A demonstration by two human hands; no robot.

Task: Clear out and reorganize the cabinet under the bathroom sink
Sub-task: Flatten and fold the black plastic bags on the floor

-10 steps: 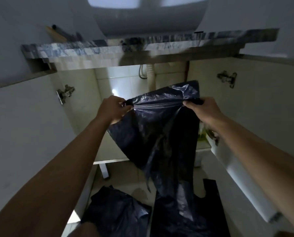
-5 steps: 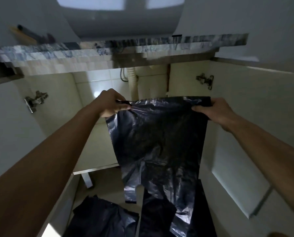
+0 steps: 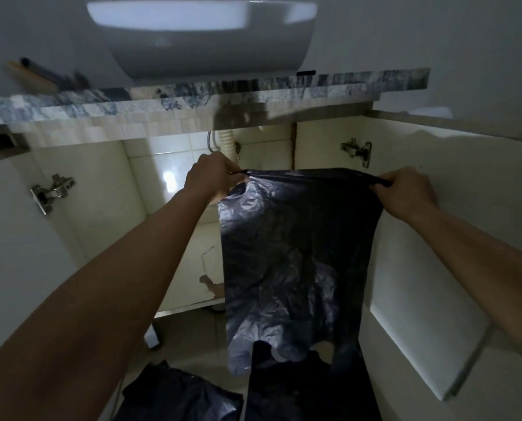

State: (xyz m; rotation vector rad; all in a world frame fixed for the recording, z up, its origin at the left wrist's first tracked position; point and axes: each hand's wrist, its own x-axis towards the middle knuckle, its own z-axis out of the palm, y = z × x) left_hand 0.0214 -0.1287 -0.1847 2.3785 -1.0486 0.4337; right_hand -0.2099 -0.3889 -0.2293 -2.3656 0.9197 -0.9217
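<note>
- Head view: the cabinet [image 3: 107,208] under the sink [image 3: 205,41] stands open, and everything below is placed against it.
- The left hand [image 3: 211,177] is in front of the cabinet opening, just under its top edge. Its fingers are curled and pinch the upper left corner of a black plastic bag [image 3: 296,253].
- The right hand [image 3: 405,192] is at the same height, towards the cabinet's right side. It is clenched round the bag's upper right corner, with the plastic bunched in its grip.
- The bag's top edge is pulled taut between the two hands. The bag hangs flat in front of the right half of the opening, and its lower end, with the handle loops, reaches below the cabinet's base.
- A ribbed drain pipe [image 3: 228,141] comes down at the back of the cabinet, just behind the left hand.
- The cabinet's bottom panel has a chipped, peeling patch [image 3: 209,287] near its front edge, just left of the hanging bag.
- Each open door carries a metal hinge, the left one [image 3: 51,191] and the right one [image 3: 357,150].
- On the floor in front of the cabinet lies a crumpled dark bag [image 3: 177,396], and beside it a flatter dark bag [image 3: 308,390] under the hanging one.
- A marbled countertop [image 3: 193,92] caps the cabinet.
</note>
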